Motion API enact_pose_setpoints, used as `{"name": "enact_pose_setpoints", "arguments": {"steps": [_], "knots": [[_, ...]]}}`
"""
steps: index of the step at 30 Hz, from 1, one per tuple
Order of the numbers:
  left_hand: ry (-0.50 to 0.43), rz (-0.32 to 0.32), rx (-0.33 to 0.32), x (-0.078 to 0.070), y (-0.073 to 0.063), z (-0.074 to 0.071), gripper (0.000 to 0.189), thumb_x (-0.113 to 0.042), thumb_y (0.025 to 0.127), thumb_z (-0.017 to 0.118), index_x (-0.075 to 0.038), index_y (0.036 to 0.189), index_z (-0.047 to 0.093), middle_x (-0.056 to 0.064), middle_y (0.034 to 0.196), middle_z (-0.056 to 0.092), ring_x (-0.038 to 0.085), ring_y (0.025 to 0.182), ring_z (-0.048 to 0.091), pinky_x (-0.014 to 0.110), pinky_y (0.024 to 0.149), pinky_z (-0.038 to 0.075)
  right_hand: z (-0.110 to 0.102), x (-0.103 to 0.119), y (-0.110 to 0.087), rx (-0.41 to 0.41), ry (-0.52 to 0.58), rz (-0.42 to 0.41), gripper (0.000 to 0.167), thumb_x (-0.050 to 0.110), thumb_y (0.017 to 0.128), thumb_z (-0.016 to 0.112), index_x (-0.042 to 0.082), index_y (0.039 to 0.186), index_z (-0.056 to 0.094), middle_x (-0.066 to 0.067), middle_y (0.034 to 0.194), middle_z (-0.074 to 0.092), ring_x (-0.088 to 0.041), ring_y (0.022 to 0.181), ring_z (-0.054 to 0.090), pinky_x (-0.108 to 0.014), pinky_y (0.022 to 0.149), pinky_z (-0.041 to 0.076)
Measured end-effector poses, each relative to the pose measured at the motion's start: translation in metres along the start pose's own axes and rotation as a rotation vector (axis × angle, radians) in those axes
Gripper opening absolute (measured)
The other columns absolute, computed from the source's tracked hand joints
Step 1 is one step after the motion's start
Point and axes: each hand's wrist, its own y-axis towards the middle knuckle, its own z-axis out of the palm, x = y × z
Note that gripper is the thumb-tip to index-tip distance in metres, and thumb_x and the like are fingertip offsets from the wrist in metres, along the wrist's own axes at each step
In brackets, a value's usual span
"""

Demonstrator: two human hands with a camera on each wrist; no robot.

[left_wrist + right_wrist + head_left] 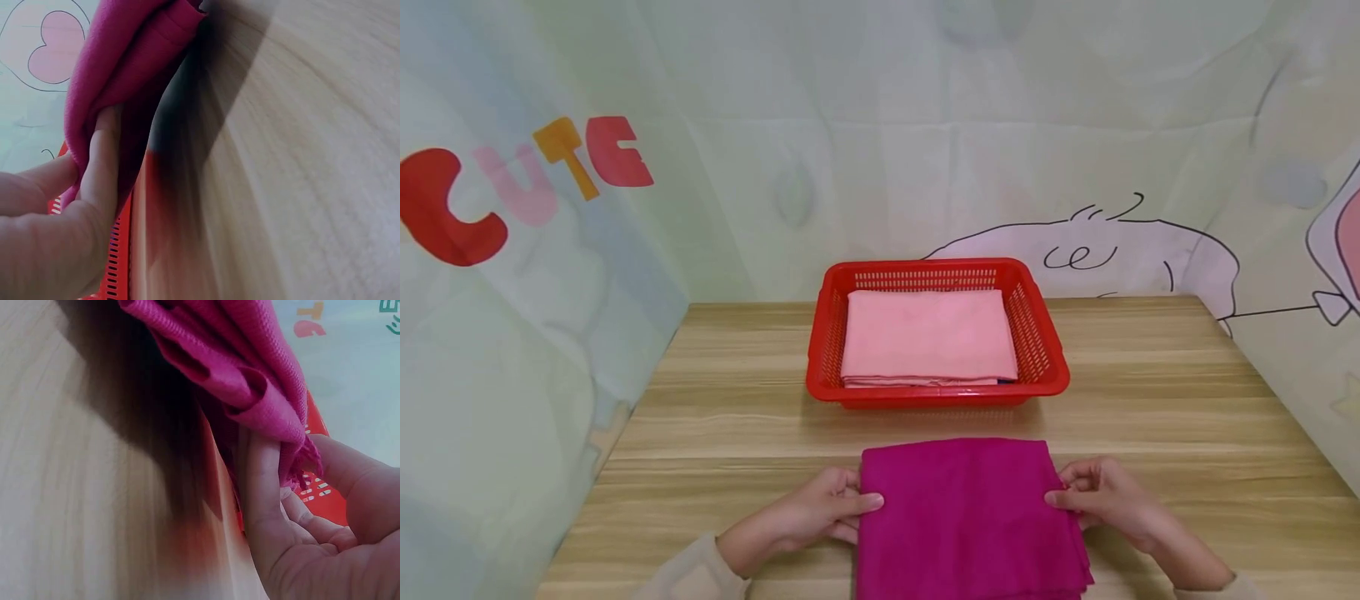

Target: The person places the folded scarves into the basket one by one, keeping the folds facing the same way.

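Note:
A folded magenta cloth (962, 517) is held by both hands in front of the basket, and in the wrist views it is lifted off the table. My left hand (820, 508) pinches its left edge, thumb on top and fingers beneath. On the opposite edge my right hand (1108, 500) pinches it the same way. Loose layers and a frayed corner of the cloth (250, 381) show in the right wrist view. Folded pink cloth (928, 333) lies flat inside the red plastic basket (936, 392), with a bit of dark blue under its front right corner.
The basket stands toward the back of the wood-grain table (722, 433). Behind and beside the table hangs a printed curtain (880, 150) with cartoon drawings and coloured letters. The basket's raised rim faces the hands.

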Motion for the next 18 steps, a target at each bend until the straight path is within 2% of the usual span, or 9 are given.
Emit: {"name": "enact_pose_setpoints", "arguments": {"steps": [4,8,12,18], "knots": [[-0.020,0.022,0.010,-0.003,-0.001,0.000,0.029,-0.010,0.101,0.059,0.012,0.119,0.055,0.018,0.100,0.073,0.022,0.090,0.072,0.042,0.079,0.060,0.000,0.003,-0.001,0.007,0.008,-0.029,0.007,0.006,0.092,0.069,-0.001,0.090,0.067,0.006,0.069,0.063,-0.005,0.063,0.060,-0.026,0.058,0.057],[-0.028,0.034,0.020,-0.006,-0.003,0.000,0.028,-0.011,0.101,0.060,0.011,0.118,0.056,0.013,0.096,0.074,0.019,0.084,0.073,0.040,0.077,0.060,0.000,0.006,-0.001,0.022,0.018,-0.054,0.008,0.004,0.093,0.066,-0.004,0.092,0.067,0.003,0.074,0.068,-0.005,0.064,0.062,-0.027,0.059,0.057],[-0.025,0.044,0.026,-0.011,-0.006,0.000,0.029,-0.011,0.101,0.060,0.011,0.119,0.055,0.012,0.094,0.074,0.018,0.081,0.073,0.038,0.076,0.060,0.000,0.009,-0.001,0.030,0.021,-0.061,0.008,0.003,0.094,0.065,-0.005,0.093,0.068,0.002,0.075,0.069,-0.006,0.064,0.062,-0.026,0.059,0.057],[-0.031,0.055,0.020,-0.017,-0.009,0.001,0.029,-0.010,0.100,0.060,0.011,0.120,0.055,0.012,0.095,0.074,0.020,0.084,0.073,0.037,0.074,0.061,-0.001,0.015,-0.002,0.017,-0.007,-0.068,0.011,0.004,0.095,0.065,-0.007,0.096,0.067,0.003,0.075,0.068,-0.006,0.063,0.060,-0.025,0.056,0.055]]}}
